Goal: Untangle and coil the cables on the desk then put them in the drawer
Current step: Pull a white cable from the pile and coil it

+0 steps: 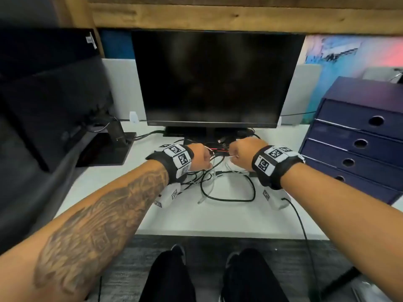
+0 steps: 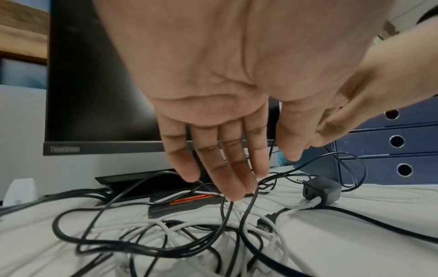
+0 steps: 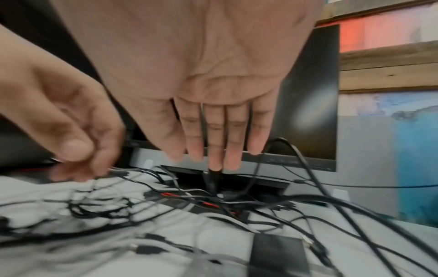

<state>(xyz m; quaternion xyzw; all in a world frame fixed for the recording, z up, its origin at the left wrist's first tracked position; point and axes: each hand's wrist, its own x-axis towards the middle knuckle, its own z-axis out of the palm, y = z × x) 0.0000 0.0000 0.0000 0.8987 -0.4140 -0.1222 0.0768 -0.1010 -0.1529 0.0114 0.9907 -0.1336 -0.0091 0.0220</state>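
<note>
A tangle of black and white cables [image 1: 218,182] lies on the white desk [image 1: 196,221] in front of the monitor. Both hands hover over its far end, knuckles up, fingers pointing down. My left hand [image 1: 201,156] [image 2: 237,180] has thin black cables [image 2: 227,215] rising to its fingertips, one threaded between two fingers; it looks pinched. My right hand [image 1: 238,152] [image 3: 213,161] holds a black plug [image 3: 212,180] upright under its middle fingertips. The blue drawer unit [image 1: 353,144] stands at the right with its drawers closed.
The monitor [image 1: 213,79] and its stand base [image 1: 207,134] sit right behind the hands. A second dark monitor [image 1: 54,101] fills the left. A black charger cube [image 2: 322,189] and a flat black adapter [image 3: 277,251] lie among the cables. A wooden shelf runs overhead.
</note>
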